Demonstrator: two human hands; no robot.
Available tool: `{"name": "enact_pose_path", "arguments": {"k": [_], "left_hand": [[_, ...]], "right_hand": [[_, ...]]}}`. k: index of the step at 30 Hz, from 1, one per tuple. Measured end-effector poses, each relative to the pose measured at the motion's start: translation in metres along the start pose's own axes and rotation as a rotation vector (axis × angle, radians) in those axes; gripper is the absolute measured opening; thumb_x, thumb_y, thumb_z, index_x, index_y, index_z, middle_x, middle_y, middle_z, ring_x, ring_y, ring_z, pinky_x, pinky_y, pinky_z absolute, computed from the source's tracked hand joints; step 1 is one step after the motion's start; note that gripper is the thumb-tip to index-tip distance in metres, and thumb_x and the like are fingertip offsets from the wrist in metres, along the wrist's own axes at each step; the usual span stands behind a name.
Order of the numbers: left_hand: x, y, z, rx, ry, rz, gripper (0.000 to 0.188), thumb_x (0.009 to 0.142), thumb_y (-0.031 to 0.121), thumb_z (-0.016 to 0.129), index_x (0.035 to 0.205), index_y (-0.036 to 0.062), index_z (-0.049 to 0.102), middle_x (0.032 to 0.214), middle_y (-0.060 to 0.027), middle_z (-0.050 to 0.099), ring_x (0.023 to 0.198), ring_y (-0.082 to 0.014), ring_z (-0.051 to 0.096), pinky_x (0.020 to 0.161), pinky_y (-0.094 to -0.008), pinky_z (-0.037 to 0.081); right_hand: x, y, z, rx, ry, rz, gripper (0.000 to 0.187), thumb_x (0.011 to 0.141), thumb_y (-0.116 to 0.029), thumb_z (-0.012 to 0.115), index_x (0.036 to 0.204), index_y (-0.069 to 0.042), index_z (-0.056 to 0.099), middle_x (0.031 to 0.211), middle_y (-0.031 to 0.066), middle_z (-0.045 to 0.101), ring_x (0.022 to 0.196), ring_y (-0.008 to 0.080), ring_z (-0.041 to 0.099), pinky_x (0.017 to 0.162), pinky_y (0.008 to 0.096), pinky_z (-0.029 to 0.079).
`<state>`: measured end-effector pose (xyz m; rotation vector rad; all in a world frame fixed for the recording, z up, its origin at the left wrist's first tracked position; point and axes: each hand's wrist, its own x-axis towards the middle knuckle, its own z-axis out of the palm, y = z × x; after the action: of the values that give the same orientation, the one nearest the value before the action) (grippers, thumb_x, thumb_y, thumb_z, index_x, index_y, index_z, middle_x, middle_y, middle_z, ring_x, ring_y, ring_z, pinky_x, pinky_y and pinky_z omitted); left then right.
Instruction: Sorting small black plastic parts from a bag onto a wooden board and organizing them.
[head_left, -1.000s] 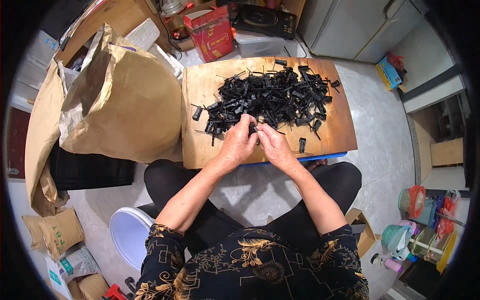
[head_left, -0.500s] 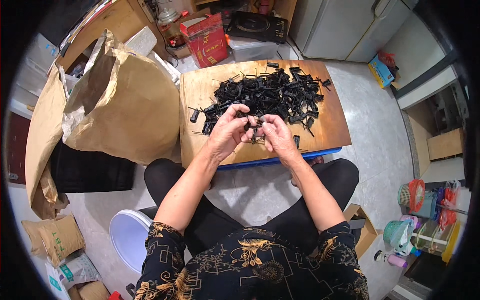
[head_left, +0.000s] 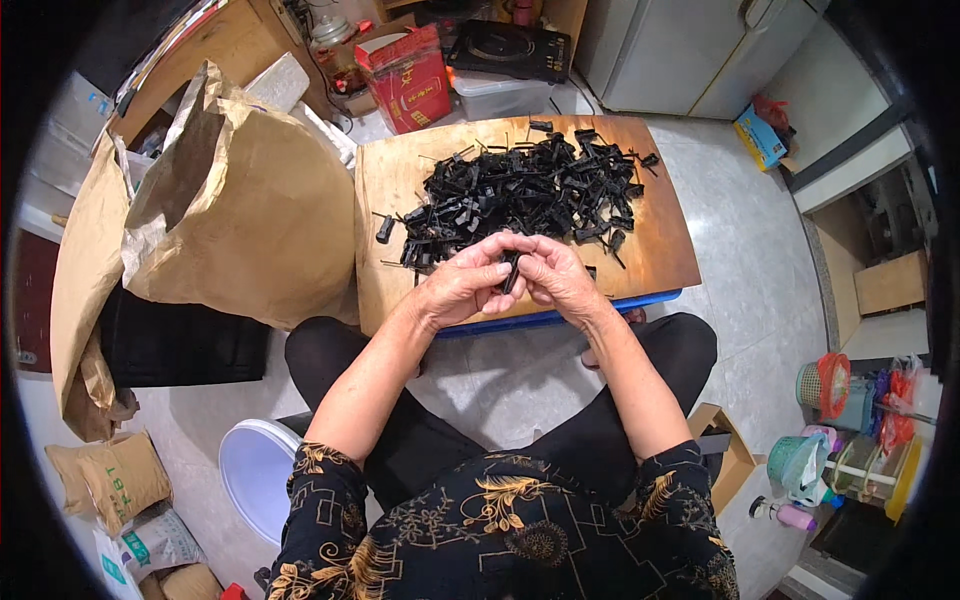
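Note:
Between my two hands, at the near edge of a wooden board, is a small black plastic part [head_left: 510, 271]. My left hand [head_left: 468, 284] has its thumb and fingers closed on the part's left side. From the other side my right hand [head_left: 556, 280] pinches it, and the fingertips of both hands meet around it. Its exact kind is hidden by my fingers. Just beyond my hands a heap of black plastic parts [head_left: 520, 190], several with thin rods sticking out, spreads over the wooden board [head_left: 655, 230]. One loose part [head_left: 385, 230] lies at the heap's left.
A big open brown paper sack [head_left: 250, 210] stands left of the board. A white bucket [head_left: 262, 475] is on the floor by my left leg, and an open cardboard box [head_left: 735, 465] by my right. Behind the board are a red box [head_left: 405, 85] and a black cooktop [head_left: 510, 50].
Both hands have come closer together and a little toward me. The fingers, spread and raised before, now close around the black part, which shows more plainly.

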<state>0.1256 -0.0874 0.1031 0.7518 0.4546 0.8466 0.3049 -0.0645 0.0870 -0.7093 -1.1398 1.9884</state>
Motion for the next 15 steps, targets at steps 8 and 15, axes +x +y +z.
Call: {"name": "enact_pose_path", "arguments": {"k": [8, 15], "left_hand": [[0.001, -0.001, 0.003, 0.152, 0.093, -0.030, 0.037, 0.089, 0.016, 0.055, 0.123, 0.0072, 0.043, 0.089, -0.0076, 0.056, 0.067, -0.0122, 0.056, 0.055, -0.0199, 0.045], [0.002, -0.005, 0.003, 0.901, 0.249, 0.103, 0.032, 0.092, 0.011, 0.046, 0.124, 0.0055, 0.044, 0.096, -0.0056, 0.058, 0.081, -0.0101, 0.057, 0.073, -0.0249, 0.049]], "right_hand": [[0.001, -0.004, -0.005, -0.159, 0.010, 0.018, 0.030, 0.086, -0.021, 0.062, 0.111, -0.005, 0.056, 0.070, -0.0059, 0.055, 0.055, -0.0010, 0.043, 0.044, 0.0140, 0.027], [0.003, 0.004, 0.003, -0.193, 0.149, -0.074, 0.024, 0.089, -0.017, 0.056, 0.108, -0.002, 0.055, 0.085, 0.0019, 0.062, 0.071, 0.0043, 0.056, 0.055, 0.0172, 0.040]]}}
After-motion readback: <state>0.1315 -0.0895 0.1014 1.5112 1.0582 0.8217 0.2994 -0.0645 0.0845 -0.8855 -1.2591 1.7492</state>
